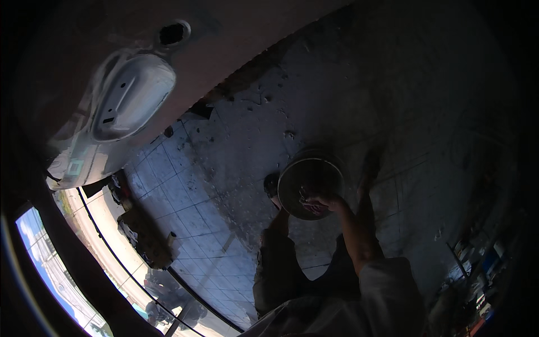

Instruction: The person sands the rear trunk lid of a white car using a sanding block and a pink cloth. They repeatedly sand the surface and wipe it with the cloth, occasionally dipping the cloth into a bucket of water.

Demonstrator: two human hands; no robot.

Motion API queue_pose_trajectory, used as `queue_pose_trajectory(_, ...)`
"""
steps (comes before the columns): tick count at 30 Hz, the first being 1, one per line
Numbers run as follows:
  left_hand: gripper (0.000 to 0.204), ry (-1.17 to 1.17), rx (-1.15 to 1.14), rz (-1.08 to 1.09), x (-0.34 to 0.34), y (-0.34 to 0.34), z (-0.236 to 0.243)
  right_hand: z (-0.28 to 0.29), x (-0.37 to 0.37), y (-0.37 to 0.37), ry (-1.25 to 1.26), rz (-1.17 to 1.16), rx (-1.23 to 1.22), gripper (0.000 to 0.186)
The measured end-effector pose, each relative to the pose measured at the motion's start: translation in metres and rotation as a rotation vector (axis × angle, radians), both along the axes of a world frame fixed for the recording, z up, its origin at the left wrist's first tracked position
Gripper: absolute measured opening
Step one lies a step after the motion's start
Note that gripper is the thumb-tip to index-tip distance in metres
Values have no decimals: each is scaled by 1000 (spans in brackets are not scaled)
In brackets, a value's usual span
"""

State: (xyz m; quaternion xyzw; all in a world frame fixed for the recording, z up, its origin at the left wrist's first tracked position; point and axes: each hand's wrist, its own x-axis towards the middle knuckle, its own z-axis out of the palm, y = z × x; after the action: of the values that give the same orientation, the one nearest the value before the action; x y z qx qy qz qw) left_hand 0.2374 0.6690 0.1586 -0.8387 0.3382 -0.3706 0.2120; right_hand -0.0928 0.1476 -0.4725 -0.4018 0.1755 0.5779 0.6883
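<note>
My right hand is in or over a round bucket on the tiled floor, its fingers curled around something in the shadow that I cannot make out. The bucket's inside is dark, and its contents are unclear. I cannot make out my left hand; bare skin beside the bucket's left edge may be a leg or an arm. A sandalled foot shows just left of the bucket, between my spread legs.
A vehicle body panel with a pale oval recess and a dark hole fills the upper left. Dark low clutter lies by the bright opening at left. Assorted items crowd the lower right.
</note>
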Motion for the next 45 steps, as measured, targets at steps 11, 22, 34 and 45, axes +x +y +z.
queue_pose_trajectory(11,60,70,-417,162,1,-120,-3,544,304,58,-991,-81,99,40)
queue_pose_trajectory(22,52,119,-321,132,51,-219,0,640,433,52,-1630,-532,-437,73)
queue_pose_trajectory(34,58,159,-357,224,28,-221,-1,544,528,-30,-1057,-613,-119,25)
queue_pose_trajectory(45,53,-58,-178,204,84,-242,1,450,625,-136,-1108,-269,-356,81)
